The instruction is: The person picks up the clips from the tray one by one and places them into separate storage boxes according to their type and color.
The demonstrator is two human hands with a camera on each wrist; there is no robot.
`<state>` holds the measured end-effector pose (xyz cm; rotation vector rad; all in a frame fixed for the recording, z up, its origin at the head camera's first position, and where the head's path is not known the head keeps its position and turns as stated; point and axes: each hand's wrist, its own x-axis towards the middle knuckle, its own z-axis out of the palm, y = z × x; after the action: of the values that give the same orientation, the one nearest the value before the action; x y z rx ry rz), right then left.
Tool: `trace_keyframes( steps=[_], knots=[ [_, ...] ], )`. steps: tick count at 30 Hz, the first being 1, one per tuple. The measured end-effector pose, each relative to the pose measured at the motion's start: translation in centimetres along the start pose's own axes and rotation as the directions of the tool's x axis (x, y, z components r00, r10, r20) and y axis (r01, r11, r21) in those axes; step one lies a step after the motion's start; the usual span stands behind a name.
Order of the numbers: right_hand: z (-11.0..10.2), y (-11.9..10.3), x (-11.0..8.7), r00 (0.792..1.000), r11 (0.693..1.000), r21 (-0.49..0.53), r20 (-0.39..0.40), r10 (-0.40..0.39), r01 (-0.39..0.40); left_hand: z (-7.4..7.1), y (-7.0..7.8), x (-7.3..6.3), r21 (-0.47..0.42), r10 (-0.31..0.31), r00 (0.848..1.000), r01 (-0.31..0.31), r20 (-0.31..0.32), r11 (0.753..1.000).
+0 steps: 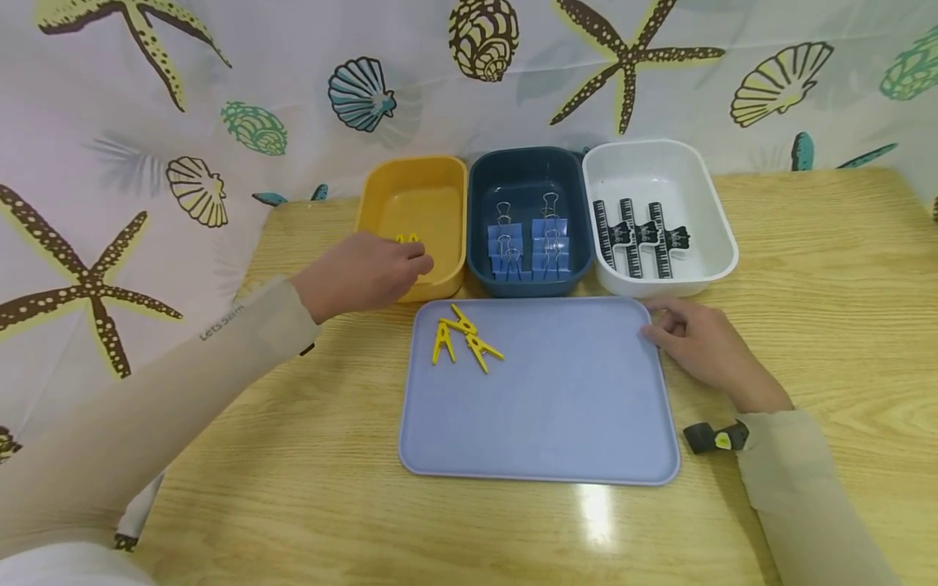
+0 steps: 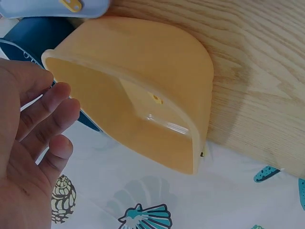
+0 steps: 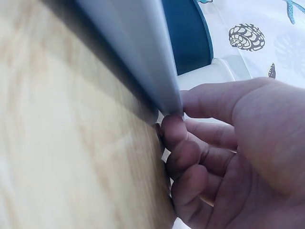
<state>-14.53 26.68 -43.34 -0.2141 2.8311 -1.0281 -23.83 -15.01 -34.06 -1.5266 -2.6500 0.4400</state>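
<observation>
My left hand (image 1: 377, 273) is over the near part of the yellow bin (image 1: 416, 175). In the left wrist view its fingers (image 2: 57, 109) are loosely bent, with nothing visible between them. The tips of yellow clothespins (image 1: 407, 238) show inside the bin, partly hidden by the hand. Three yellow clothespins (image 1: 462, 324) lie together at the upper left of the light blue tray (image 1: 557, 407). At the tray's upper right corner, my right hand (image 1: 699, 342) pinches the rim; in the right wrist view the thumb and curled fingers (image 3: 186, 152) meet at the tray edge.
Beside the yellow bin stands a dark blue bin (image 1: 529, 163) with several blue binder clips (image 1: 528, 248). A white bin (image 1: 692, 175) to its right holds three black-and-white patterned clips (image 1: 645, 238). A shell-printed cloth (image 1: 432, 73) hangs behind the wooden table (image 1: 293, 456).
</observation>
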Motion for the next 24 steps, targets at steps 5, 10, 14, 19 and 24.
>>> trace_keyframes(
  steps=[5,10,14,19,24],
  knots=[
    [0.0,0.0,0.0,1.000,1.000,0.001,0.004,0.008,-0.008,0.1,0.7,-0.2,-0.008,0.020,1.000,-0.020,-0.013,1.000],
    [0.0,0.0,0.1,1.000,1.000,-0.004,-0.001,0.010,-0.010,0.2,1.7,-0.3,-0.045,0.034,0.999,-0.034,-0.016,0.998],
    [0.0,0.1,0.1,1.000,1.000,-0.012,-0.013,0.005,-0.005,0.6,2.2,-0.3,-0.054,0.036,0.999,-0.036,-0.004,0.998],
    [0.0,0.1,0.1,1.000,1.000,-0.015,-0.012,-0.001,0.001,1.1,2.9,-0.4,-0.072,0.030,0.998,-0.026,0.055,0.997],
    [0.0,0.1,0.1,1.000,1.000,-0.009,-0.002,0.003,-0.003,1.7,3.8,-0.4,-0.101,0.046,0.995,-0.037,0.089,0.994]
  ],
)
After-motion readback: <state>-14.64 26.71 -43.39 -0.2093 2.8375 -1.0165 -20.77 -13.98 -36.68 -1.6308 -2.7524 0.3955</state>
